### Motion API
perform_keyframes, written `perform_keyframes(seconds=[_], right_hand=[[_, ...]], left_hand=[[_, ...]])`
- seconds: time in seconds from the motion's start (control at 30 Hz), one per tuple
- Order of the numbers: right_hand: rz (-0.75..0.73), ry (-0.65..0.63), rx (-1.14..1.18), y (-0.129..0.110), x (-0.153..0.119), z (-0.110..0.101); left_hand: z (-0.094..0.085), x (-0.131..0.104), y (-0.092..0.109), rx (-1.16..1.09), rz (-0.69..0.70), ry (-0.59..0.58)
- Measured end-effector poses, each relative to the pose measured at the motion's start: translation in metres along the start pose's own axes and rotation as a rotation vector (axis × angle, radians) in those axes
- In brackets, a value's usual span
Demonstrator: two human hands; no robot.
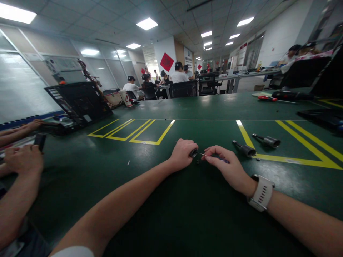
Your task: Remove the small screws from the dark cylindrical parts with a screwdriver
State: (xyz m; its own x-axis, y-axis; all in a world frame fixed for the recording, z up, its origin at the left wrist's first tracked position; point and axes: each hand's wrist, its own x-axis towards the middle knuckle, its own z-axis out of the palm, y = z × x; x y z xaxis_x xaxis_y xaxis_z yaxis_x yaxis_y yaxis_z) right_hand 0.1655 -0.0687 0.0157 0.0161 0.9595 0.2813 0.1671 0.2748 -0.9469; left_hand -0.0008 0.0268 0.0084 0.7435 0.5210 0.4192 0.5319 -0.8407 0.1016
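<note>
My left hand (182, 154) is closed around a dark metal cup-shaped part (193, 153), its open end facing right. My right hand (227, 165) pinches a small screwdriver (221, 159) with a dark purple handle. The thin shaft points left at the mouth of the part; whether the tip touches inside cannot be made out. Just below, a tiny dark piece (198, 162) lies on the green table (150, 200). Right of my right hand lie two similar metal parts, a nearer cup with a stem (245, 150) and a farther cup with a stem (269, 141).
A small nut-like piece (258, 159) lies near the yellow tape (294, 160). A red-handled screwdriver (267, 98) and a black power tool (291, 95) are at the far right. On the left, a co-worker's hands (25, 159) work beside a black panel (80, 103).
</note>
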Motion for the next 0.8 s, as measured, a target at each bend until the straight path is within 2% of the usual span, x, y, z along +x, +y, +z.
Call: perform_keyframes(seconds=[0.23,0.43,0.53,0.67,0.8], right_hand=[[0.13,0.004,0.22,0.009,0.009,-0.005],[0.117,0.029,0.212,0.008,0.008,-0.002],[0.076,0.029,0.107,0.004,0.003,0.0],[0.037,0.03,-0.046,-0.006,-0.004,0.004],[0.067,0.009,-0.045,-0.007,-0.002,0.002]], left_hand=[[0.003,-0.001,-0.007,-0.235,0.001,0.047],[0.007,0.001,-0.01,-0.342,-0.05,0.096],[0.007,0.001,-0.01,-0.265,-0.051,0.089],[0.004,0.0,-0.005,-0.053,-0.009,0.031],[0.0,0.0,0.0,0.058,0.029,-0.034]])
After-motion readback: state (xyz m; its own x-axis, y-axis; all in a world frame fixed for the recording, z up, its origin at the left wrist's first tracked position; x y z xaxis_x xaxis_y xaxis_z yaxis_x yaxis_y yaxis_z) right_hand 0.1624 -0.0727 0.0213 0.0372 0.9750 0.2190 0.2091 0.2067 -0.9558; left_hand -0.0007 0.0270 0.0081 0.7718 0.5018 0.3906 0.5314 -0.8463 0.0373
